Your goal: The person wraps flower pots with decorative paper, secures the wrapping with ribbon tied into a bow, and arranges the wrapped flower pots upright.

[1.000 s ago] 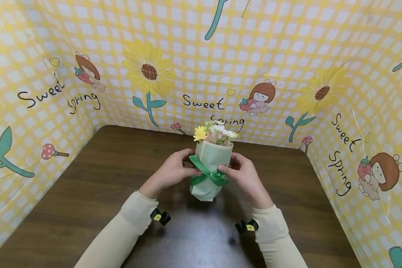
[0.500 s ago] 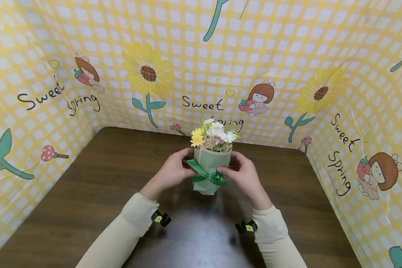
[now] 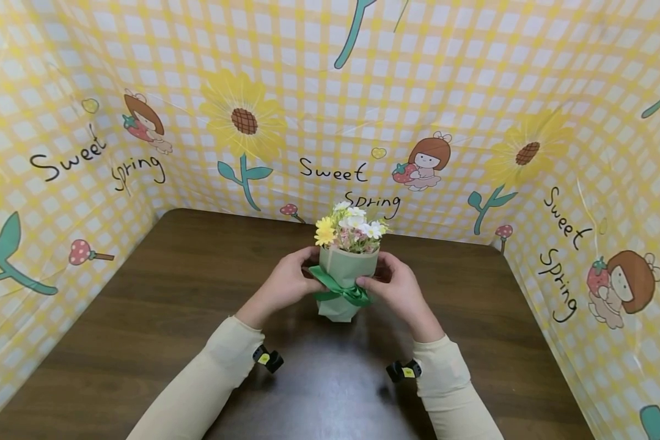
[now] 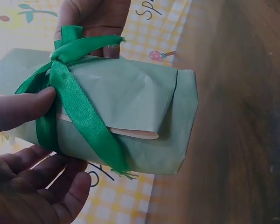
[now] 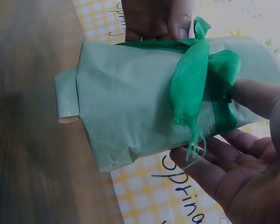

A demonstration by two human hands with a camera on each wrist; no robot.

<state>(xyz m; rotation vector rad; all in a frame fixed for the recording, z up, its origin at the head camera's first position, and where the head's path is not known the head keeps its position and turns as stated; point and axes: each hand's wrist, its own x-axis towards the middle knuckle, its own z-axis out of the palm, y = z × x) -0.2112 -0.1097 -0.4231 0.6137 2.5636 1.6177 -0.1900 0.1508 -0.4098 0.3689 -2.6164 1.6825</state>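
A small bouquet (image 3: 351, 261) in pale green wrapping paper stands between my hands, its top leaning a little toward me. A yellow daisy (image 3: 325, 231), white blossoms (image 3: 355, 220) and pink ones show above the paper's rim. A green satin ribbon (image 4: 79, 98) with frayed ends is tied in a bow round its middle. My left hand (image 3: 289, 281) holds the left side, thumb over the ribbon and fingers behind. On the right side my right hand (image 3: 397, 286) grips it the same way, thumb by the bow. In both wrist views the folded paper base (image 5: 109, 107) shows.
The dark brown wooden table (image 3: 143, 342) lies under the hands. A yellow checked cloth (image 3: 319, 122) printed with sunflowers and "Sweet Spring" hangs round its back and sides. Black wrist cameras (image 3: 267, 359) sit at both beige sleeves (image 3: 442, 373).
Between the first frame and now the bouquet has tilted, its top coming toward me and its base swinging away, so more blossoms show. Both hands stay on it, hardly shifted.
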